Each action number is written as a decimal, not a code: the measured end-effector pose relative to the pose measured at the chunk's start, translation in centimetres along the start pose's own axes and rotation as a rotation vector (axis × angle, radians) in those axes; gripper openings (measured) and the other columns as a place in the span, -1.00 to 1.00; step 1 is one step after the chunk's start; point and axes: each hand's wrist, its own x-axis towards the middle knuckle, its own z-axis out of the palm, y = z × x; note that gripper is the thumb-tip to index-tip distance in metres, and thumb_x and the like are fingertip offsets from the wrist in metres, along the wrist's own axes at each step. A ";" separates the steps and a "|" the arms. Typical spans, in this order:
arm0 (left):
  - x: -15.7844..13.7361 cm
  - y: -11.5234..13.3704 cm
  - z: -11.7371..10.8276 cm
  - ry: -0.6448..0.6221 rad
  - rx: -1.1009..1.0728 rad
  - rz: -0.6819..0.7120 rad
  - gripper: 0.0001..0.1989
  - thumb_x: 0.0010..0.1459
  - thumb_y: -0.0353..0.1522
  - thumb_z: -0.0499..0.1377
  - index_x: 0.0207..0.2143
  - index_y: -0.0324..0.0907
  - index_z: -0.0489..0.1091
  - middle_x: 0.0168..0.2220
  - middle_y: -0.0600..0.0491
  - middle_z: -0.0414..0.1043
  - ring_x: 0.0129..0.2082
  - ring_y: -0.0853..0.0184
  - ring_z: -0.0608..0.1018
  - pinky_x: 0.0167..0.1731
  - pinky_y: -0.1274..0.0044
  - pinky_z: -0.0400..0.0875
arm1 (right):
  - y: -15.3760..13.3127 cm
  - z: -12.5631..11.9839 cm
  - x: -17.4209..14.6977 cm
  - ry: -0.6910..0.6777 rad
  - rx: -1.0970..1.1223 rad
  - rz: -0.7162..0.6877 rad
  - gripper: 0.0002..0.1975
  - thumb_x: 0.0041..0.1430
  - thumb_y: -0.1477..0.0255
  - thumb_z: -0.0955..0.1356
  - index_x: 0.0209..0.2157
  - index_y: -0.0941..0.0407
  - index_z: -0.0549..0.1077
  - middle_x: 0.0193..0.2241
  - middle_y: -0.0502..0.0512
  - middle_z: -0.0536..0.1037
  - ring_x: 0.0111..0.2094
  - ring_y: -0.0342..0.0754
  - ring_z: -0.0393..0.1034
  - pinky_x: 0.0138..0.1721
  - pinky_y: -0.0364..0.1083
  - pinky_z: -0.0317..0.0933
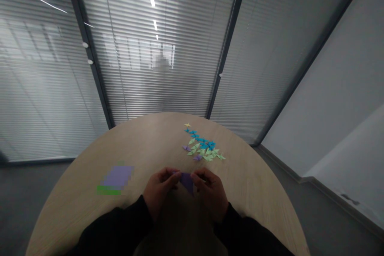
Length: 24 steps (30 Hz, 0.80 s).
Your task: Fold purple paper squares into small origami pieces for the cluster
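Observation:
Between my two hands is a folded sheet of purple paper [187,182], shaped like a triangle with one point hanging down. My left hand [160,188] pinches its left corner between thumb and fingers. At the right corner, my right hand [211,192] has a similar pinch on it. Beyond the hands lie small folded paper pieces: several light green ones [207,153], several blue ones [207,144], a few purple ones [197,157] and a yellow one [187,125] at the far end.
A stack of flat purple paper [117,177] with a green edge lies on the round wooden table [144,140], left of my hands. Glass panels with blinds [162,88] stand behind the table's far edge. A white wall [339,128] is at the right.

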 end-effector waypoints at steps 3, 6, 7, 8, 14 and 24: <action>0.1 -0.1 0.0 0.065 -0.025 0.018 -0.61 -0.08 -0.11 0.38 -0.35 -0.26 0.50 -0.50 0.11 0.43 -0.51 0.44 0.41 -0.45 0.60 0.32 | 0.0 0.0 0.0 -0.025 -0.050 -0.037 -0.79 0.13 0.29 0.38 -0.46 0.14 0.46 -0.52 -0.01 0.45 -0.50 -0.13 0.30 -0.46 -0.16 0.19; 0.1 0.0 0.0 0.107 -0.037 0.036 -0.60 -0.10 -0.11 0.39 -0.36 -0.25 0.52 -0.51 0.11 0.44 -0.52 0.43 0.40 -0.47 0.59 0.30 | 0.1 -0.1 -0.1 -0.047 -0.116 -0.064 -0.80 0.14 0.31 0.38 -0.46 0.14 0.46 -0.53 -0.01 0.45 -0.49 -0.12 0.31 -0.46 -0.16 0.18; 0.1 0.1 0.0 0.119 -0.036 0.048 -0.61 -0.10 -0.11 0.39 -0.36 -0.25 0.53 -0.52 0.11 0.44 -0.52 0.42 0.39 -0.47 0.59 0.30 | 0.1 -0.1 -0.1 -0.049 -0.139 -0.070 -0.80 0.14 0.31 0.37 -0.47 0.14 0.46 -0.54 -0.01 0.45 -0.50 -0.13 0.30 -0.47 -0.17 0.17; 0.0 0.1 0.0 0.127 -0.032 0.058 -0.61 -0.09 -0.10 0.38 -0.36 -0.25 0.53 -0.52 0.11 0.43 -0.52 0.42 0.39 -0.47 0.59 0.30 | 0.1 -0.1 -0.1 -0.052 -0.157 -0.074 -0.80 0.14 0.32 0.37 -0.47 0.14 0.46 -0.54 -0.02 0.44 -0.51 -0.13 0.30 -0.48 -0.17 0.16; 0.0 0.0 0.0 0.127 -0.062 0.096 -0.64 -0.03 -0.10 0.35 -0.42 -0.24 0.50 -0.53 0.13 0.40 -0.53 0.43 0.38 -0.45 0.58 0.29 | -0.1 0.0 -0.2 -0.074 -0.159 -0.066 -0.80 0.13 0.30 0.38 -0.46 0.14 0.47 -0.53 -0.01 0.45 -0.49 -0.13 0.29 -0.45 -0.16 0.17; -0.3 0.7 0.3 0.027 0.183 0.128 -0.62 0.04 -0.06 0.26 -0.47 -0.23 0.50 -0.53 0.07 0.46 -0.48 0.34 0.45 -0.39 0.51 0.35 | -0.7 0.6 -0.4 0.006 0.016 0.026 -0.75 0.08 0.23 0.42 -0.47 0.14 0.47 -0.55 -0.03 0.43 -0.53 -0.15 0.24 -0.51 -0.17 0.14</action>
